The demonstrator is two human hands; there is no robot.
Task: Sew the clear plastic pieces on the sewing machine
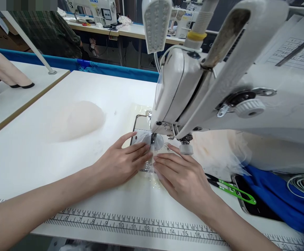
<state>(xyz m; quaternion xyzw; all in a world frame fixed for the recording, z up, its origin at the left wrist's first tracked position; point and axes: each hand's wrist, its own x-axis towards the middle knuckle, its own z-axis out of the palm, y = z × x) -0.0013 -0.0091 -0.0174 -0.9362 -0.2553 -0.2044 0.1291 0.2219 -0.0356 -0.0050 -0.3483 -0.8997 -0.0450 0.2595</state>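
Observation:
A small piece of sheer whitish fabric [144, 137] lies under the presser foot [153, 139] of a white sewing machine [178, 80]. My left hand [120, 162] rests on it from the left, fingers stretched out and thumb apart, tips beside the foot. From the right, my right hand [184, 174] lies flat with its fingers extended over the needle plate, tips close to the fabric's near end. The two hands' fingertips are a narrow gap apart. How much of the fabric is beneath the fingers is hidden.
A pale sheer oval piece [85, 120] lies on the white table at left. More sheer fabric [220, 150], green-handled thread snips [237, 193], a phone [259, 209] and blue cloth [274, 195] lie right. A printed ruler [146, 226] runs along the near edge. Someone's plaid sleeve [44, 31] shows behind.

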